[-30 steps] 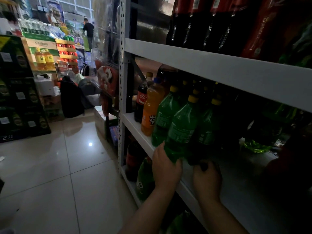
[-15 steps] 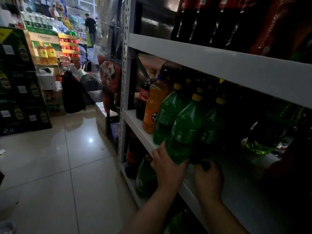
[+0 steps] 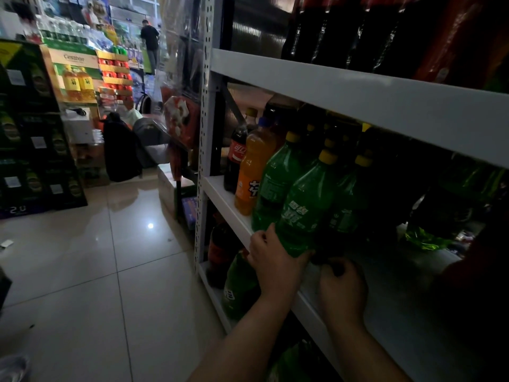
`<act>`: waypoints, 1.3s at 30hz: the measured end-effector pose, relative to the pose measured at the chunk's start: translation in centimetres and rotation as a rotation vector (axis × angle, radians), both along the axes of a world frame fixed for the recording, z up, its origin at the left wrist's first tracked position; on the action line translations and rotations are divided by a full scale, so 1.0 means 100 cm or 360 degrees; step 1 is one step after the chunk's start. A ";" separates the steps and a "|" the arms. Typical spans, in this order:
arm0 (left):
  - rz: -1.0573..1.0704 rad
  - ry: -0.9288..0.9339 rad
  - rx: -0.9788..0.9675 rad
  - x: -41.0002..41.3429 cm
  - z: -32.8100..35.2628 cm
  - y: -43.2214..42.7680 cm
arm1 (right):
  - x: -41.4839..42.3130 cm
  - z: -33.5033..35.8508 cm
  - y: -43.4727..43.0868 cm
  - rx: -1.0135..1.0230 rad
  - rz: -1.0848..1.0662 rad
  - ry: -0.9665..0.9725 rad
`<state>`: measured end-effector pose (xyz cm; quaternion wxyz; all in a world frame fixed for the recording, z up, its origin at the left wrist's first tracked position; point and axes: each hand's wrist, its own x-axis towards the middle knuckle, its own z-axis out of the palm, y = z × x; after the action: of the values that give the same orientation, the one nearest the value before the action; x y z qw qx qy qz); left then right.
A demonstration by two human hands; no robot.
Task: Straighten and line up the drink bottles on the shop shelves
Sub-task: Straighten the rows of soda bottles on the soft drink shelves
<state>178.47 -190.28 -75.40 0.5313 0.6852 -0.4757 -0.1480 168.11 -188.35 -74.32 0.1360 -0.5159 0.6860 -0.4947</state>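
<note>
Green yellow-capped bottles stand in a row on the middle white shelf (image 3: 228, 201). My left hand (image 3: 272, 260) grips the base of the front green bottle (image 3: 304, 205), which leans a little at the shelf's front edge. Just to its right, my right hand (image 3: 343, 288) is curled at the foot of a darker green bottle (image 3: 344, 205); the dim light hides its fingertips. Further left along the shelf stand another green bottle (image 3: 275, 183), an orange soda bottle (image 3: 254, 166) and a cola bottle (image 3: 237, 158).
Dark cola bottles (image 3: 344, 28) fill the top shelf. A cola bottle and a green bottle (image 3: 239, 288) sit on the lower shelf. The middle shelf is bare to the right of my hands. The tiled aisle (image 3: 96, 271) lies left, with stacked drink displays (image 3: 33, 128) and a distant person (image 3: 150, 40).
The front green bottle has shifted slightly left and forward along the shelf with my left hand on its base. My right hand stays low beside it.
</note>
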 end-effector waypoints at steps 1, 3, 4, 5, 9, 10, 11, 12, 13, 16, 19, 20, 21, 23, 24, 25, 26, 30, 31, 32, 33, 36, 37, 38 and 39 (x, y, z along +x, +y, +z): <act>0.0023 -0.0015 0.0013 -0.001 0.000 -0.001 | 0.000 0.000 0.000 -0.0008 -0.0004 0.0005; 0.0046 0.0009 0.0025 -0.002 0.001 -0.003 | 0.000 0.001 0.000 -0.0005 -0.0013 0.0001; 0.0053 0.0023 0.0034 -0.002 0.001 -0.003 | 0.000 0.001 0.000 0.0006 -0.0015 0.0000; 0.0053 0.0032 0.0051 -0.002 0.002 -0.004 | 0.000 0.001 0.000 0.0013 -0.0020 0.0004; 0.0017 -0.0038 0.0114 -0.004 0.007 -0.003 | 0.000 0.000 0.001 0.0016 -0.0026 0.0014; -0.0005 -0.0066 0.0109 -0.001 0.007 -0.002 | 0.000 0.000 0.001 0.0021 -0.0022 0.0007; -0.0041 -0.0066 0.0074 0.003 0.008 0.000 | 0.000 0.000 0.002 0.0022 -0.0016 -0.0011; -0.0089 -0.0022 -0.0005 0.009 0.007 0.001 | 0.000 0.000 0.002 0.0018 -0.0009 -0.0030; -0.0138 0.0068 -0.0120 0.017 0.006 0.002 | 0.000 0.001 0.003 0.0010 -0.0002 -0.0042; -0.0096 0.0386 -0.0389 0.042 0.010 -0.006 | 0.001 0.003 0.004 0.0015 0.0023 -0.0051; -0.0132 0.0249 -0.0250 0.058 0.020 -0.029 | 0.000 0.006 0.005 0.0019 0.0019 -0.0068; -0.0193 0.0196 -0.0202 0.061 0.022 -0.036 | 0.000 0.006 0.006 0.0025 0.0021 -0.0072; -0.0262 0.0188 -0.0175 0.064 0.022 -0.042 | 0.000 0.006 0.006 0.0036 0.0030 -0.0070; -0.0388 0.0236 -0.0160 0.071 0.019 -0.052 | 0.000 0.008 0.006 0.0060 0.0041 -0.0059; -0.0412 0.0258 -0.0150 0.074 0.017 -0.055 | 0.000 0.008 0.006 0.0060 0.0042 -0.0055; -0.0402 0.0264 -0.0129 0.076 0.016 -0.059 | 0.001 0.008 0.005 0.0049 0.0044 -0.0047; -0.0372 0.0245 -0.0110 0.077 0.016 -0.062 | 0.001 0.008 0.005 0.0038 0.0045 -0.0038; -0.0287 0.0066 -0.0056 0.078 0.019 -0.072 | 0.001 0.007 0.004 0.0039 0.0038 -0.0042; -0.0303 0.0055 -0.0041 0.080 0.019 -0.073 | 0.001 0.007 0.003 0.0042 0.0035 -0.0045; -0.0341 0.0047 -0.0034 0.084 0.019 -0.074 | 0.001 0.006 0.003 0.0042 0.0032 -0.0048; -0.0398 0.0025 -0.0037 0.088 0.019 -0.073 | 0.001 0.006 0.002 0.0042 0.0032 -0.0054; -0.0668 -0.0113 -0.0016 0.104 0.026 -0.070 | 0.001 0.005 0.002 0.0036 0.0041 -0.0073; -0.0769 -0.0176 0.0033 0.110 0.031 -0.069 | 0.001 0.005 0.002 0.0028 0.0047 -0.0062; -0.0847 -0.0264 0.0108 0.117 0.037 -0.069 | 0.001 0.004 0.002 0.0022 0.0050 -0.0050; -0.0889 -0.0404 0.0190 0.124 0.044 -0.069 | 0.001 0.004 0.002 0.0022 0.0050 -0.0045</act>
<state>190.84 -197.15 -71.02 0.3653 0.5711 -0.6985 -0.2293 168.22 -188.11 -73.89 0.1568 -0.5186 0.6793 -0.4950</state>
